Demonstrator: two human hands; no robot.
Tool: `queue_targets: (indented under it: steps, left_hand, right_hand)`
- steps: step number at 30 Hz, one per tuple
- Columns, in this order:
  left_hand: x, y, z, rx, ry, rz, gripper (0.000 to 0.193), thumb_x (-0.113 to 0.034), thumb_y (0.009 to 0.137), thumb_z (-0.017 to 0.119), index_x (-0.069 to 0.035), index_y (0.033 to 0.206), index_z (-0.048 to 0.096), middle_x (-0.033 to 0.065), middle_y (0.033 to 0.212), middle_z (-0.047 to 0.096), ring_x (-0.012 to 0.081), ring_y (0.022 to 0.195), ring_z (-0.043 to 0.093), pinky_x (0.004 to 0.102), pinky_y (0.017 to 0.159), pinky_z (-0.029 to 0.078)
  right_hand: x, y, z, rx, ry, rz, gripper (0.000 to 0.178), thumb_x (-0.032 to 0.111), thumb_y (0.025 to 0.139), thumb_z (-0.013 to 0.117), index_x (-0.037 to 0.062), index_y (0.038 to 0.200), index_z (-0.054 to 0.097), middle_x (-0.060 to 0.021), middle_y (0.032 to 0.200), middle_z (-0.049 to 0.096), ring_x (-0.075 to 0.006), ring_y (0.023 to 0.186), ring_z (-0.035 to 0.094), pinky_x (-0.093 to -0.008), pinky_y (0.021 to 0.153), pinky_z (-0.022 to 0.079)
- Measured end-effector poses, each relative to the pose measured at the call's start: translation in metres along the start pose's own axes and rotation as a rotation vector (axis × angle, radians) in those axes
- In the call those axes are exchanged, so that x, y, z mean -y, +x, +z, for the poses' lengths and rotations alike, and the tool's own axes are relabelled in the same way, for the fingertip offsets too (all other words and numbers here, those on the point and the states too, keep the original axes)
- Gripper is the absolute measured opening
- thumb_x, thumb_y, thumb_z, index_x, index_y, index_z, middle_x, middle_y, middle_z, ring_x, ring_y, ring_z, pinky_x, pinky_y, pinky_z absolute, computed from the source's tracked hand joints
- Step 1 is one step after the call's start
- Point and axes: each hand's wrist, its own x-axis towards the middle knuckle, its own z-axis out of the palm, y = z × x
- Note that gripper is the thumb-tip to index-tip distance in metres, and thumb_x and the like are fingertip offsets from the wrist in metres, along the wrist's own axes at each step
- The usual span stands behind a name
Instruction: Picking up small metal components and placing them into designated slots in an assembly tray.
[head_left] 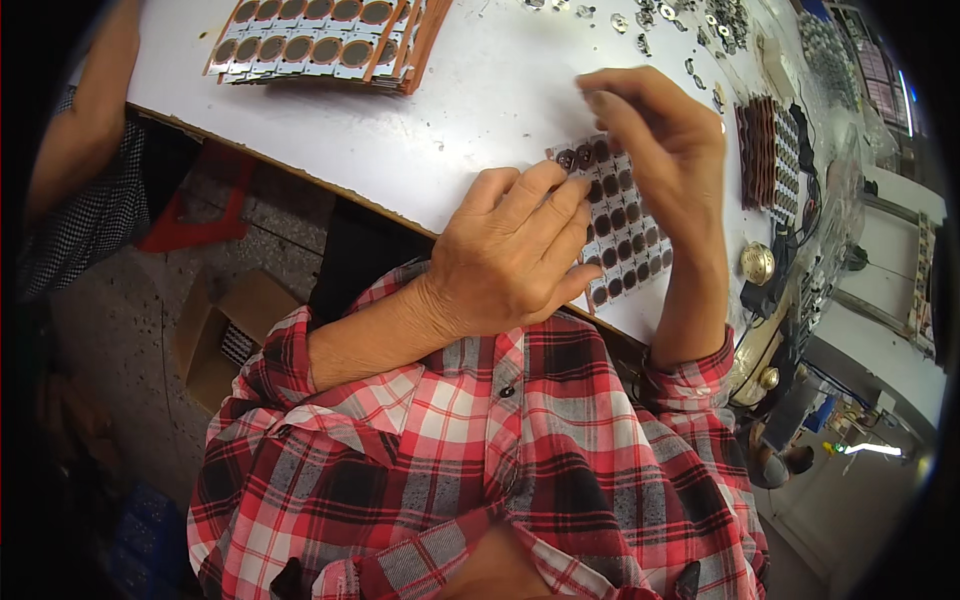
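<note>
A panel of small circuit boards (622, 222) with rows of round dark discs lies on the white table near its front edge. My left hand (515, 245) rests across the panel's left side, palm down, fingers spread and covering part of it. Above the panel's far right part, my right hand (660, 135) is raised with thumb and forefinger brought close together in a pinch. Anything between those fingertips is too small to make out. At the panel's far left corner, a few discs (567, 160) look shinier than the others.
Stacked similar panels (300, 40) stand at the far left of the table (400, 130); another stack (770, 160) is at the right. Loose small metal parts (700, 25) lie scattered at the back right. Another person's arm (85, 140) is at the left. A cardboard box (205, 335) sits on the floor.
</note>
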Motion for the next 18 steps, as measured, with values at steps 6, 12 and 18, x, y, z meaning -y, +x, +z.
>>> queue_targets:
  steps: [6, 12, 18]
  left_hand:
    - [-0.005, 0.006, 0.006, 0.009, -0.069, 0.101, 0.054, -0.036, 0.070, 0.080, 0.004, 0.104, 0.072, 0.0186, 0.116, 0.068, 0.0324, 0.116, 0.061, 0.0451, 0.093, 0.049]
    - [-0.013, 0.011, 0.010, 0.233, -0.089, 0.134, 0.074, -0.052, 0.065, 0.082, 0.007, 0.107, 0.071, 0.0216, 0.116, 0.068, 0.0359, 0.122, 0.057, 0.0503, 0.104, 0.043]
    - [-0.014, 0.015, 0.011, 0.246, -0.080, 0.135, 0.072, -0.051, 0.066, 0.083, 0.007, 0.107, 0.071, 0.0223, 0.115, 0.068, 0.0363, 0.122, 0.057, 0.0509, 0.105, 0.042]
  right_hand:
    - [-0.008, -0.032, -0.025, -0.128, 0.340, 0.301, 0.022, 0.004, 0.092, 0.075, -0.0040, 0.112, 0.074, -0.0040, 0.087, 0.072, -0.0056, 0.066, 0.059, -0.0199, 0.056, 0.044]
    - [-0.017, -0.044, -0.017, -0.120, 0.208, 0.334, 0.020, 0.004, 0.092, 0.076, 0.0008, 0.112, 0.076, 0.0007, 0.081, 0.070, -0.0032, 0.065, 0.056, -0.0175, 0.055, 0.042]
    - [-0.022, -0.042, -0.011, -0.178, 0.164, 0.293, 0.017, 0.001, 0.092, 0.075, -0.0003, 0.109, 0.076, -0.0008, 0.085, 0.073, -0.0033, 0.070, 0.060, -0.0172, 0.061, 0.046]
